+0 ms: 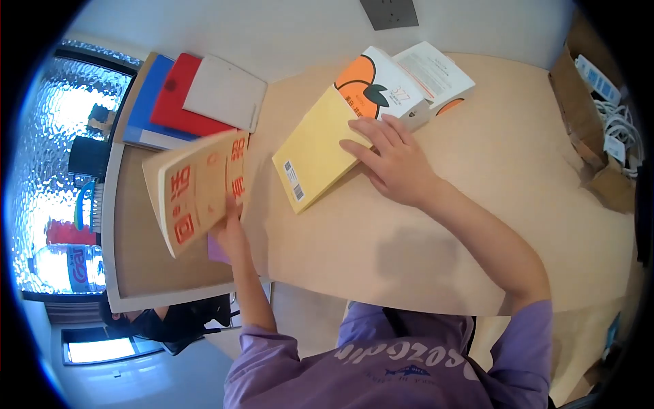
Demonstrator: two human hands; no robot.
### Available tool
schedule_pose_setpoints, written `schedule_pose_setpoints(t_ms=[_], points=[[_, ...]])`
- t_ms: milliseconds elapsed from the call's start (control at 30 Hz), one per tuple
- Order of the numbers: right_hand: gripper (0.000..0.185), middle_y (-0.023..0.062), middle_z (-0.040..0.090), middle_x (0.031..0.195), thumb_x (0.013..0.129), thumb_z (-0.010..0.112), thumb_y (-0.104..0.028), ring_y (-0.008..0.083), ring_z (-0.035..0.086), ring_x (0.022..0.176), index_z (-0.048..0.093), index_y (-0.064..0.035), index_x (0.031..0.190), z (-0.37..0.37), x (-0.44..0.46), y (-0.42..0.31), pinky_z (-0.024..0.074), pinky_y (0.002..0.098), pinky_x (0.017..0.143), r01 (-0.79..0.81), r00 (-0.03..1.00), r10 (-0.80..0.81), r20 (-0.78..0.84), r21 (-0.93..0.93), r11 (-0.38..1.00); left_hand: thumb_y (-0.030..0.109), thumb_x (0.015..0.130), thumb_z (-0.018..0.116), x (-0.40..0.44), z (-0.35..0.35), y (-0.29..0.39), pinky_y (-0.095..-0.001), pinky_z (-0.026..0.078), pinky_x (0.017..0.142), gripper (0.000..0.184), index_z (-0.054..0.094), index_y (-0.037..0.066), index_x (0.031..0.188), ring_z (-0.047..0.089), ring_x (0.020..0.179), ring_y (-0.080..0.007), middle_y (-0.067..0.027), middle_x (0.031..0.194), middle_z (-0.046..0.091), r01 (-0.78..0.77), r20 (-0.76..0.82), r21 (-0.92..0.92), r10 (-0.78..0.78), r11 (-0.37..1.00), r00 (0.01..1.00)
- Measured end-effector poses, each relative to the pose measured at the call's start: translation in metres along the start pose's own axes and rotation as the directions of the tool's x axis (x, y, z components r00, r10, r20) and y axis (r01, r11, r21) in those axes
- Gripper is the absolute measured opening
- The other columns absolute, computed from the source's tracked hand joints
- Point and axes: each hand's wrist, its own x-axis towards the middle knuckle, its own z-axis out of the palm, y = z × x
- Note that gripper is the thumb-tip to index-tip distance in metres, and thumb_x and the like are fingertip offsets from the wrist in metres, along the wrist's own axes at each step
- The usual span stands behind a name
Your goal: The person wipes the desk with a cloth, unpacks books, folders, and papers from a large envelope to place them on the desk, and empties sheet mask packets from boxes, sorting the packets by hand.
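Note:
My left hand (233, 228) grips a tan paperback book (204, 187) with large orange-red characters on its cover. The book is held up above the left side of the desk, its pages slightly fanned. My right hand (395, 160) is on the right edge of a yellow book (313, 146), fingers over its top face and the thumb mostly hidden. A white barcode label marks that book's lower left corner. Just beyond it lies a white box (402, 88) printed with an orange fruit, partly covered by the yellow book.
Another white box (436, 71) lies behind. At the back left are a grey-white book (225, 92), a red folder (177, 95) and a blue folder (146, 102). A cardboard box (579, 129) with white cables stands right. A bottle (71, 266) is by the window; a person (170, 320) is lower left.

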Motion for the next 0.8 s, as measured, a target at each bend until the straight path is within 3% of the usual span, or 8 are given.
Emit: schedule_pose_setpoints(t_ms=[200,300,400,433,533,567,667,800], points=[[0.043,0.0103,0.051,0.134,0.081,0.063,-0.006,0.0256,0.046,0.129,0.059,-0.0121,0.123,-0.003,0.001,0.000,0.0313,0.0462,0.112,0.003,1.000,-0.003,0.006,0.001,1.000,0.014,0.090,0.071,0.079,0.091,0.022,-0.0262,0.058,0.068,0.042,0.053,-0.001,0.126,0.068,0.088,-0.0158,-0.0093,0.113,0.065,-0.055,0.235,-0.142,0.087,0.988,0.968],[0.044,0.0105,0.051,0.134,0.081,0.064,-0.006,0.0258,0.047,0.129,0.058,-0.0118,0.124,-0.004,0.002,-0.001,0.0318,0.0462,0.111,0.012,1.000,-0.012,0.004,0.002,1.000,0.008,0.092,0.067,0.115,0.126,-0.005,-0.0251,0.058,0.061,0.036,0.054,-0.001,0.124,0.068,0.086,-0.0151,-0.0091,0.111,0.065,0.092,0.331,-0.122,-0.047,0.988,0.942],[0.044,0.0110,0.051,0.134,0.080,0.064,-0.006,0.0260,0.047,0.129,0.058,-0.0115,0.124,-0.003,-0.001,0.001,0.0321,0.0460,0.111,0.014,1.000,-0.013,-0.004,0.007,1.000,-0.001,0.094,0.060,0.144,0.145,-0.044,-0.0318,0.060,0.069,0.031,0.054,-0.003,0.125,0.067,0.096,-0.0195,-0.0123,0.117,0.064,0.097,0.288,-0.129,-0.056,0.987,0.956],[0.045,0.0112,0.051,0.135,0.080,0.064,-0.006,0.0260,0.047,0.129,0.058,-0.0115,0.124,-0.001,-0.001,0.001,0.0320,0.0459,0.111,0.018,1.000,-0.018,-0.011,0.008,1.000,-0.004,0.094,0.058,0.142,0.149,-0.044,-0.0328,0.061,0.072,0.032,0.053,-0.005,0.125,0.067,0.097,-0.0214,-0.0134,0.117,0.064,0.152,0.236,-0.298,-0.082,0.942,0.968],[0.045,0.0115,0.051,0.134,0.080,0.064,-0.006,0.0258,0.047,0.128,0.058,-0.0115,0.124,0.000,-0.001,0.002,0.0317,0.0455,0.111,0.015,1.000,-0.015,-0.017,-0.001,1.000,-0.005,0.094,0.057,0.142,0.148,-0.034,-0.0332,0.060,0.077,0.032,0.052,-0.005,0.125,0.067,0.098,-0.0229,-0.0138,0.117,0.063,0.107,0.224,-0.042,-0.095,0.993,0.970],[0.046,0.0115,0.051,0.134,0.080,0.063,-0.005,0.0257,0.047,0.128,0.058,-0.0115,0.124,0.001,0.000,0.002,0.0316,0.0454,0.111,0.020,1.000,-0.020,-0.016,-0.006,1.000,-0.001,0.093,0.059,0.138,0.151,-0.033,-0.0349,0.059,0.079,0.030,0.055,-0.007,0.123,0.067,0.099,-0.0234,-0.0152,0.117,0.065,0.113,0.195,-0.095,-0.093,0.989,0.976],[0.045,0.0112,0.051,0.133,0.080,0.063,-0.004,0.0256,0.047,0.128,0.058,-0.0117,0.124,0.000,0.002,0.001,0.0313,0.0451,0.111,0.011,1.000,-0.012,-0.010,-0.010,1.000,0.004,0.092,0.064,0.168,0.152,-0.066,-0.0346,0.056,0.081,0.030,0.058,-0.008,0.118,0.067,0.099,-0.0229,-0.0172,0.115,0.067,-0.060,0.185,0.069,0.046,0.996,0.982],[0.045,0.0107,0.052,0.133,0.080,0.063,-0.004,0.0254,0.048,0.128,0.058,-0.0120,0.124,-0.001,0.002,0.001,0.0312,0.0449,0.111,0.015,1.000,-0.015,-0.010,-0.018,1.000,0.008,0.089,0.067,0.170,0.168,-0.074,-0.0350,0.053,0.083,0.031,0.061,-0.008,0.115,0.067,0.099,-0.0231,-0.0165,0.115,0.068,-0.142,0.063,0.173,0.133,0.975,0.989]])
